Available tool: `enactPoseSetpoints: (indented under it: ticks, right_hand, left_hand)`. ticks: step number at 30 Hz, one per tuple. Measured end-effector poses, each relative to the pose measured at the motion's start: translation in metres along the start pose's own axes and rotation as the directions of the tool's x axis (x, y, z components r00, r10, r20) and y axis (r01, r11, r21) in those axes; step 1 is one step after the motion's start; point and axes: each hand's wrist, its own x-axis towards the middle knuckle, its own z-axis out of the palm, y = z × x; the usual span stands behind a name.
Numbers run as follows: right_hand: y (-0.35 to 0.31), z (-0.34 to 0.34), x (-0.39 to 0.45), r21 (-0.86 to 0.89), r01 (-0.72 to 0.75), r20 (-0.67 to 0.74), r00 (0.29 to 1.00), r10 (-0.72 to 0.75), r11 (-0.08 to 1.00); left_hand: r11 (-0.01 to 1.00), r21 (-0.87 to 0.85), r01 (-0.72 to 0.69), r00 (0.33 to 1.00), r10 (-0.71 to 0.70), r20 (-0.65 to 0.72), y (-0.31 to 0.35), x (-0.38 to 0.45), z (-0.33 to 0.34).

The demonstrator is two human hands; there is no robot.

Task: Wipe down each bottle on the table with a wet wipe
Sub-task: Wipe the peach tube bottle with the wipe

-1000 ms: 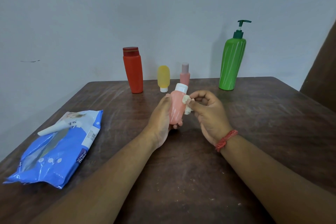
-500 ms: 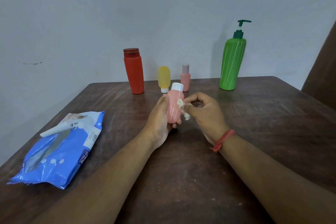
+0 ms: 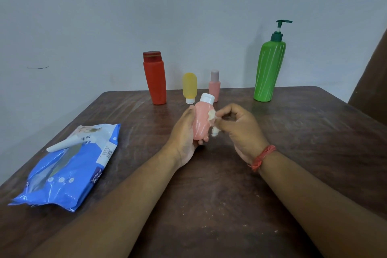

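Mid-wipe step: left hand (image 3: 184, 132) gripped the pink white-capped bottle (image 3: 201, 120) upright above the table (image 3: 314, 132), right hand (image 3: 238, 126) pinched a wadded wet wipe (image 3: 212, 118) against its side. Next probably needs rotating the bottle to reach the unwiped faces, then setting it down (red bottle (image 3: 155, 78), yellow tube (image 3: 189, 87), small pink bottle (image 3: 214, 87), green pump bottle (image 3: 269, 69) stood at the back edge). Wipes pack (image 3: 69, 169) lay left.

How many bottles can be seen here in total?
5: red bottle, yellow bottle, small pink bottle and green pump bottle along the far edge; pink bottle in the left hand.
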Motion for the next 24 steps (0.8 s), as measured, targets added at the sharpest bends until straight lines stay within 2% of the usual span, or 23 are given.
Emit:
enactPoseSetpoints:
  ticks: [2, 5, 6, 7, 9, 11, 13, 16, 20, 21, 24]
  right_hand:
    - [0.003, 0.0, -0.002, -0.085, -0.021, 0.056, 0.998, 0.026, 0.996]
    - [0.001, 0.001, 0.004, -0.117, 0.117, -0.095, 0.987, -0.129, 0.986]
    - [0.0, 0.001, 0.007, -0.195, 0.19, -0.148, 0.964, -0.22, 0.962]
    - [0.0, 0.0, 0.009, -0.328, 0.271, -0.164, 0.927, -0.337, 0.905]
    - [0.001, 0.0, 0.008, -0.571, 0.427, -0.051, 0.835, -0.549, 0.701]
    - [0.004, 0.002, 0.005, -0.67, 0.531, 0.117, 0.765, -0.633, 0.518]
    - [0.002, 0.003, 0.007, -0.707, 0.556, 0.154, 0.724, -0.673, 0.437]
    - [-0.003, -0.001, 0.012, -0.712, 0.511, 0.045, 0.718, -0.695, 0.482]
    - [0.003, -0.001, 0.007, -0.722, 0.59, 0.247, 0.708, -0.661, 0.362]
    - [0.003, -0.002, 0.009, -0.729, 0.577, 0.232, 0.715, -0.66, 0.369]
    - [-0.002, -0.008, 0.014, -0.738, 0.5, 0.072, 0.725, -0.684, 0.452]
  left_hand:
    - [1.0, -0.017, -0.002, 1.0, 0.002, -0.013, 0.0, 0.001, -0.002]
    - [0.998, 0.065, -0.026, 0.999, 0.025, 0.021, -0.002, 0.002, 0.0]
    - [0.995, 0.099, -0.032, 0.999, 0.028, 0.035, -0.002, 0.002, 0.001]
    - [0.991, 0.125, -0.04, 0.998, 0.034, 0.048, -0.002, 0.002, 0.002]
    - [0.988, 0.142, -0.068, 0.996, 0.058, 0.074, -0.003, 0.002, 0.003]
    - [0.985, 0.14, -0.097, 0.991, 0.084, 0.1, -0.005, 0.002, 0.002]
    - [0.981, 0.155, -0.116, 0.988, 0.097, 0.121, -0.006, 0.003, 0.002]
    - [0.964, 0.234, -0.13, 0.985, 0.098, 0.145, -0.008, 0.004, 0.002]
    - [0.945, 0.275, -0.175, 0.98, 0.141, 0.139, -0.009, 0.006, 0.002]
    - [0.938, 0.298, -0.177, 0.98, 0.141, 0.137, -0.009, 0.006, 0.003]
    - [0.91, 0.379, -0.168, 0.983, 0.128, 0.13, -0.012, 0.007, 0.006]
